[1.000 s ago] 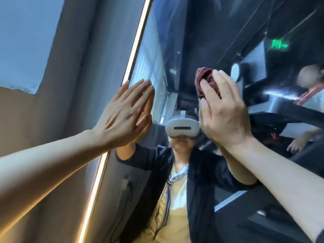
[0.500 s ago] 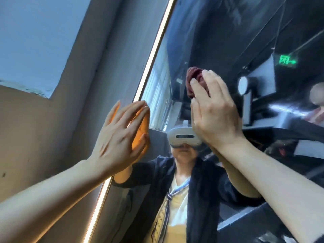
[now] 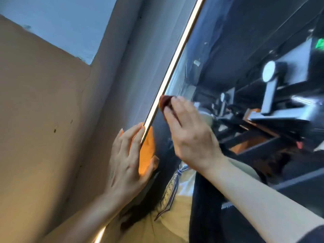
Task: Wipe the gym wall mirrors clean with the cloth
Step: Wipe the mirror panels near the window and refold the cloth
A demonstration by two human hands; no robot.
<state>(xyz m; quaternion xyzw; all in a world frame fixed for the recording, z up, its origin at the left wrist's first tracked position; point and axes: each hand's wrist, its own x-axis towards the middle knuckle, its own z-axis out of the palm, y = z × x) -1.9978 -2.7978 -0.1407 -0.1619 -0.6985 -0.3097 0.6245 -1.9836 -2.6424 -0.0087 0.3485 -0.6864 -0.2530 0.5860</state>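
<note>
**Mirror Edge Wipe: Current State**

Since the earlier frame, the right hand has carried the cloth leftward to the lit strip at the mirror edge. Its fingers are curled over the bunched dark-red cloth, pressing it to the glass. The left hand lies flat with fingers straight, spanning the strip, holding nothing.

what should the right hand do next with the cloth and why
Probably drag the cloth down along the light strip. The right hand holds it against the mirror beside that edge, and the left hand braces flat below.
</note>
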